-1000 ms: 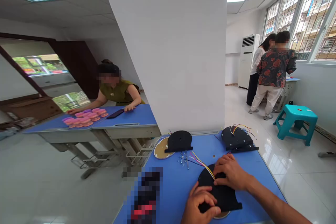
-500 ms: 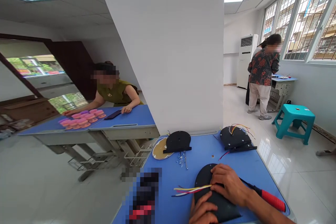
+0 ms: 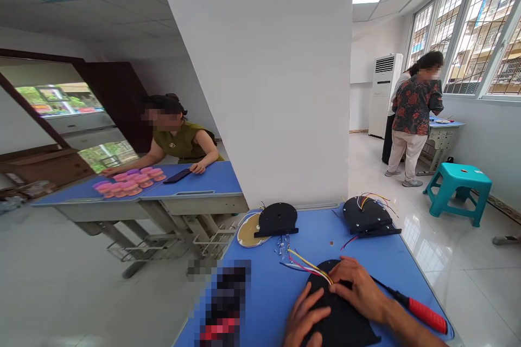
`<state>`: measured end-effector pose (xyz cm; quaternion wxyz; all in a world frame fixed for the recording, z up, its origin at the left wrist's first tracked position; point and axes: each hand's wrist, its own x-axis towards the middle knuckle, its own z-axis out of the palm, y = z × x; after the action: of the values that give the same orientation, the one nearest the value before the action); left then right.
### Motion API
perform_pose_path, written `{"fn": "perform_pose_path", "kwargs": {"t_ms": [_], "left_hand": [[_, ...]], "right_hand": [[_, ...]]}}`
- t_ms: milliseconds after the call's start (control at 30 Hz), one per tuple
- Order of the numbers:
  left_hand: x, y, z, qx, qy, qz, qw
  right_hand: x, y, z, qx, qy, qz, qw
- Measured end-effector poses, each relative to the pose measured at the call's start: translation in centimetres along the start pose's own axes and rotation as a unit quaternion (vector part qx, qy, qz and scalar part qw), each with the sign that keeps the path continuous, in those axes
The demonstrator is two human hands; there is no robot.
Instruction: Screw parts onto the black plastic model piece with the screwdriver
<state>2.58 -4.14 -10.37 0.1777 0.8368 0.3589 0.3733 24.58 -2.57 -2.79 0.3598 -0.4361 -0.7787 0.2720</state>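
A black rounded plate [image 3: 340, 319] with one straight edge lies on the blue desk in front of me. Several thin wires [image 3: 306, 265], yellow, white, red and dark, come out near its middle and point up and left. My right hand [image 3: 358, 284] pinches them at their base, its other fingers bent over the plate's upper right. On the plate's left side rests my left hand [image 3: 306, 317], fingers spread across the surface. A red-handled tool [image 3: 427, 314] with a thin dark shaft lies right of the plate, partly behind my right forearm.
Another black plate [image 3: 278, 219] overlaps a tan disc [image 3: 249, 230] at the back left; screws [image 3: 281, 248] lie before it. A wired black plate [image 3: 368, 216] is at the back right. A blurred-out item [image 3: 223, 303] is at front left. A person [image 3: 179, 138] sits at the neighbouring desk.
The wires have swung from pointing left to pointing up and left. My left hand has shifted up and left, its fingers wider apart. My right hand stays at the wires' base.
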Motion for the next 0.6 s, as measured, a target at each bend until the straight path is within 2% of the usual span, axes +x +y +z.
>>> {"fn": "perform_pose_path", "kwargs": {"t_ms": [100,167,267,367,467,600], "left_hand": [[0.3,-2.0,0.5,-0.016,-0.003,-0.012,1.0],[0.7,-2.4,0.2,-0.007,-0.063,0.007,0.998],[1.9,-1.2,-1.5,0.035,-0.165,-0.003,0.986],[3.3,1.1,-3.5,0.078,-0.223,-0.031,0.971],[4.0,2.3,-4.4,0.111,-0.224,-0.013,0.968],[3.4,1.3,-3.9,0.145,-0.196,0.049,0.969]], "right_hand": [[0.1,-0.1,-0.1,0.018,-0.004,0.004,1.0],[0.0,-0.1,0.0,0.019,-0.001,0.003,1.0],[-0.1,0.0,0.2,0.012,0.007,-0.005,1.0],[-0.3,0.3,0.6,0.011,0.019,-0.006,1.0],[-0.4,0.5,1.1,0.021,0.036,0.01,0.999],[-0.7,0.6,1.5,0.024,0.053,0.021,0.998]]}}
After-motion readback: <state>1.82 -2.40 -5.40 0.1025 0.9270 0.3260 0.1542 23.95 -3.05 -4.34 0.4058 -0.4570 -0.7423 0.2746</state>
